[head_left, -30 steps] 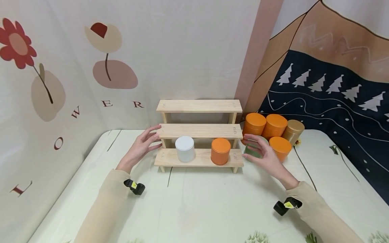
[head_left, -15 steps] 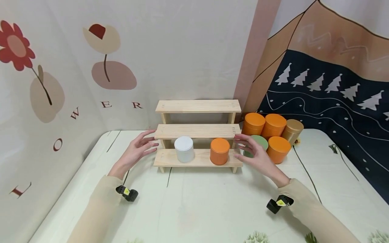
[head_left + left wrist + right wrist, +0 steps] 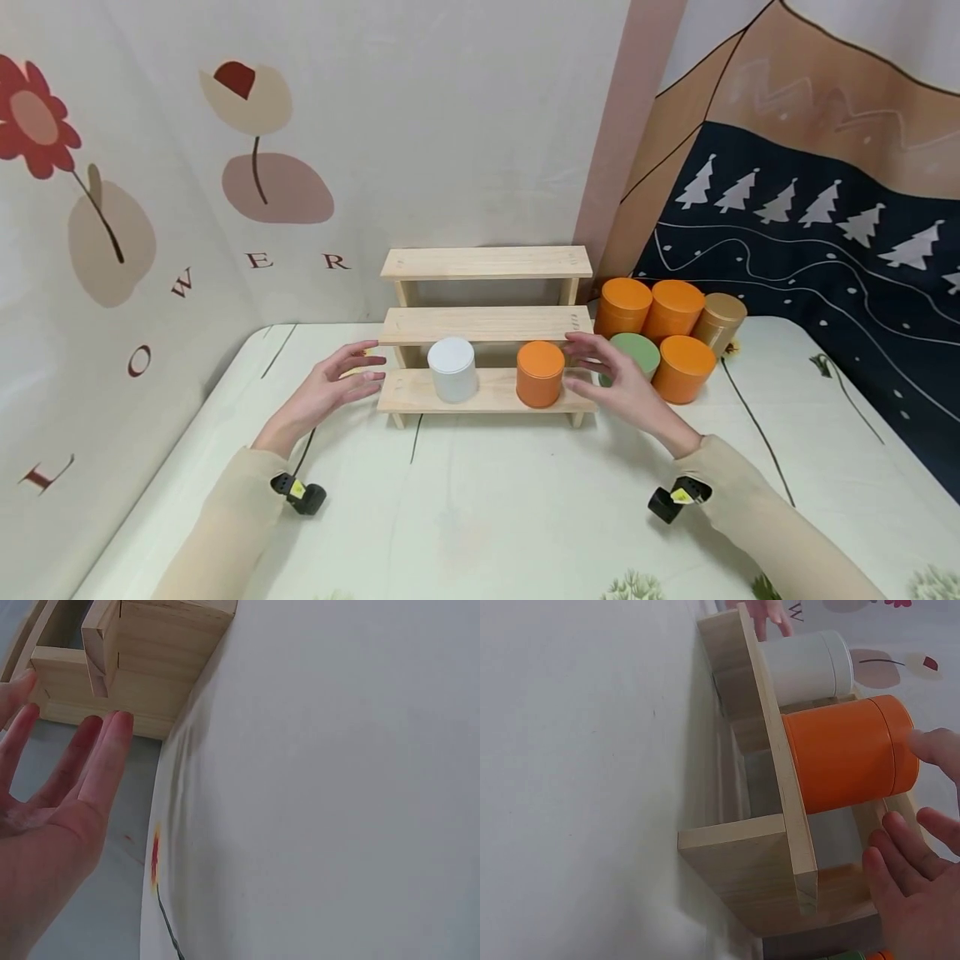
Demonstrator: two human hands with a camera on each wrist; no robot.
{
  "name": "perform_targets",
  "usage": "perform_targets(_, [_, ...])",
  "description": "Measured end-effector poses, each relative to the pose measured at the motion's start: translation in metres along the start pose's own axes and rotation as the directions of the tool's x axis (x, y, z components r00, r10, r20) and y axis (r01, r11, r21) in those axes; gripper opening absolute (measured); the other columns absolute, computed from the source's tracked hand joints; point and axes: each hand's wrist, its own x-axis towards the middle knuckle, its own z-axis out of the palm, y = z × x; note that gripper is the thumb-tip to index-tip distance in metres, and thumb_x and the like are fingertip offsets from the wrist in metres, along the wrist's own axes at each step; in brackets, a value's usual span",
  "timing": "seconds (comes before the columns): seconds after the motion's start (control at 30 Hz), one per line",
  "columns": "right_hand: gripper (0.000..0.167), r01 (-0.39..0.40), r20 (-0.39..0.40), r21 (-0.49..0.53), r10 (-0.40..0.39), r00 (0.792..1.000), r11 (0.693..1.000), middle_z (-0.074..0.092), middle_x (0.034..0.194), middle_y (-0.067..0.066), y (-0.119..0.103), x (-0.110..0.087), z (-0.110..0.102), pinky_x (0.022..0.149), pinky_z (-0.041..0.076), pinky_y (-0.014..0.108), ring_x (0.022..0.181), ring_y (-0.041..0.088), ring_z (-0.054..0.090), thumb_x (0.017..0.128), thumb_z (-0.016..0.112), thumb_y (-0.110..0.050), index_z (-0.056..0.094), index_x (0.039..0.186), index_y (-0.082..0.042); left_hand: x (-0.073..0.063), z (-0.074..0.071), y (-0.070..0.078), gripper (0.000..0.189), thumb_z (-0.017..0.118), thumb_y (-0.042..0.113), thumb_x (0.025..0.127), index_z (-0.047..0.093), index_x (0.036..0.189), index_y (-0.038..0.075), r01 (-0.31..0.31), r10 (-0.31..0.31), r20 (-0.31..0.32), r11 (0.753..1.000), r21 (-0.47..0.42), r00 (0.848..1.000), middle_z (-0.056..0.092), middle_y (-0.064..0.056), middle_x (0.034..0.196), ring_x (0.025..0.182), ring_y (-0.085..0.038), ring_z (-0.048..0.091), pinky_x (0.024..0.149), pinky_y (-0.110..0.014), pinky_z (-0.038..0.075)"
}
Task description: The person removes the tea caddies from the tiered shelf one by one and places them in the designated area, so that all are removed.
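Observation:
A three-step wooden shelf rack stands against the back cloth. Its lowest step bears a white canister at left and an orange canister at right. My right hand is close to the orange canister's right side, fingers loosely bent, thumb toward the front. In the right wrist view the thumb overlaps the lid of this orange canister, and the other fingers lie spread near it. Beyond the rack's left end, my left hand hovers with fingers extended and nothing in it.
Right of the rack stand a green canister, several more orange canisters and a gold canister. A pale patterned cloth covers the table. Printed cloths hang behind and at both sides.
My right hand has moved left, from in front of the green canister to beside the orange one on the rack. My left hand has drawn back left and down from the rack's end.

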Motion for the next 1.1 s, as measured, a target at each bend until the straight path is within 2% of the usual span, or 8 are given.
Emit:
perform_targets(0.2, [0.058,-0.008,0.02,-0.004,0.008,1.0,1.0,0.056,0.126,0.015,0.001,0.003,0.002,0.101,0.043,0.043,0.117,0.03,0.053,0.085,0.073,-0.002,0.047,0.138,-0.001,-0.005,0.0,-0.001,0.058,0.059,0.008,0.097,0.032,0.147,0.003,0.035,-0.04,0.06,0.997,0.072,0.997,0.035,-0.028,0.144,0.118,-0.024,0.055,0.093,-0.036,0.05])
perform_targets(0.33, [0.059,-0.003,0.034,-0.004,0.003,0.999,1.0,0.057,0.125,0.015,0.0,0.005,0.003,0.101,0.043,0.042,0.116,0.028,0.054,0.085,0.073,-0.002,0.047,0.138,-0.002,-0.007,0.001,-0.002,0.057,0.061,0.012,0.096,0.036,0.147,0.005,0.078,-0.091,0.1,0.989,0.123,0.991,0.037,-0.026,0.143,0.117,-0.028,0.055,0.092,-0.036,0.051])
perform_targets(0.43, [0.06,-0.002,0.047,-0.008,0.002,0.999,1.0,0.056,0.127,0.015,0.0,0.005,0.005,0.102,0.042,0.042,0.117,0.027,0.054,0.085,0.073,-0.003,0.047,0.139,-0.003,-0.008,0.002,-0.004,0.055,0.062,0.011,0.095,0.039,0.144,0.002,0.1,-0.118,0.137,0.986,0.134,0.984,0.038,-0.026,0.142,0.113,-0.027,0.057,0.091,-0.038,0.051])
perform_targets(0.57, [0.061,-0.01,0.063,-0.013,0.011,0.998,1.0,0.055,0.13,0.015,0.001,0.005,0.007,0.103,0.041,0.045,0.12,0.028,0.052,0.086,0.074,-0.005,0.046,0.14,-0.005,-0.008,0.005,-0.006,0.053,0.063,0.009,0.094,0.041,0.142,-0.001,0.105,-0.128,0.177,0.986,0.131,0.976,0.034,-0.025,0.145,0.111,-0.025,0.057,0.091,-0.041,0.051])
perform_targets(0.7, [0.062,-0.023,0.075,-0.001,0.023,0.997,1.0,0.053,0.133,0.015,0.0,0.006,0.01,0.104,0.04,0.045,0.121,0.029,0.052,0.085,0.074,-0.006,0.046,0.141,-0.005,-0.009,0.007,-0.008,0.054,0.063,0.009,0.094,0.041,0.142,0.0,0.112,-0.132,0.184,0.987,0.115,0.974,0.032,-0.024,0.146,0.111,-0.026,0.057,0.091,-0.043,0.051])
perform_targets(0.9, [0.063,-0.049,0.065,0.055,0.045,0.997,0.997,0.05,0.137,0.016,-0.001,0.009,0.014,0.103,0.041,0.041,0.121,0.031,0.052,0.085,0.074,-0.004,0.045,0.141,-0.003,-0.008,0.007,-0.009,0.054,0.061,0.008,0.095,0.038,0.144,0.001,0.123,-0.138,0.206,0.989,0.084,0.969,0.028,-0.023,0.149,0.116,-0.028,0.054,0.093,-0.044,0.049])
perform_targets(1.1, [0.062,-0.062,0.057,0.073,0.058,0.997,0.995,0.05,0.136,0.016,0.001,0.011,0.018,0.103,0.041,0.038,0.121,0.03,0.052,0.085,0.073,-0.003,0.045,0.14,-0.002,-0.007,0.007,-0.009,0.056,0.059,0.007,0.096,0.035,0.145,0.0,0.131,-0.139,0.232,0.99,0.05,0.963,0.026,-0.024,0.149,0.117,-0.025,0.053,0.095,-0.044,0.048])
